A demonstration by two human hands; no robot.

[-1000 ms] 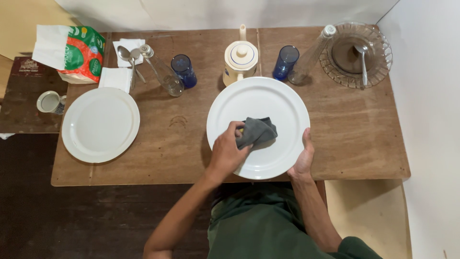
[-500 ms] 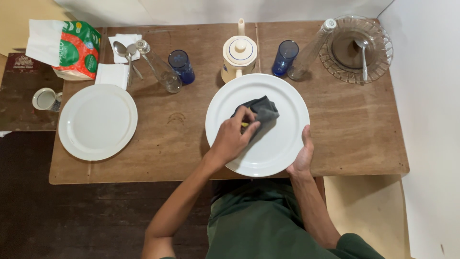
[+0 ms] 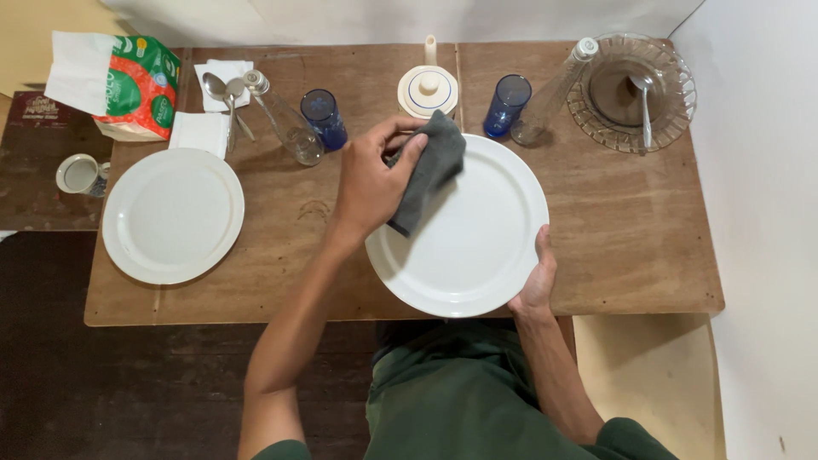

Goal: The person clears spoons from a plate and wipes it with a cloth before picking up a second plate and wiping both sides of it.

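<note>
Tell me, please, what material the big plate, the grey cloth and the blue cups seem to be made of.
The big plate, gripped at its rim by the right hand, looks like glazed white ceramic, though smooth plastic is possible: it is opaque with a soft sheen. The grey cloth in the left hand folds limply, so it is a soft fabric. The blue cups are see-through and shiny, probably tinted glass.

A worn brown wooden table (image 3: 630, 230) stands pushed into a corner — white walls (image 3: 767, 170) run along its far edge and right side. The floor (image 3: 128, 383) at the left is dark wood; a pale tan patch (image 3: 656, 375) lies lower right. The light is soft and even.
</note>
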